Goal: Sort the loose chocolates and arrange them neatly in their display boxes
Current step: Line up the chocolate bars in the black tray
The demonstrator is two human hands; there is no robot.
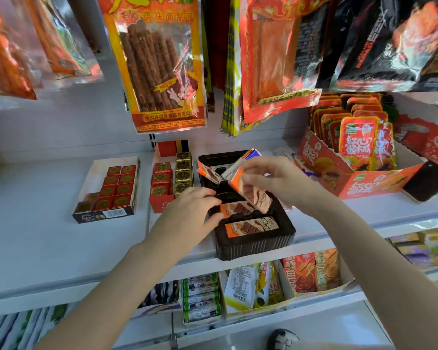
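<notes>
While two bars (248,227) lie boxed, right hand (271,181) grips several.

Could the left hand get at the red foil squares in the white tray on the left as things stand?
Probably yes: the left hand rests on the dark tray, holding nothing visible, and the red foil squares lie uncovered with bare shelf between.

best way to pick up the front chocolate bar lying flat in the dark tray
Probably pinch the orange chocolate bar across its short width, near the middle, coming straight down from above. It lies flat, label up, crosswise in the dark tray, whose raised walls block a side approach. The left hand is closest; the right hand already holds bars.
</notes>
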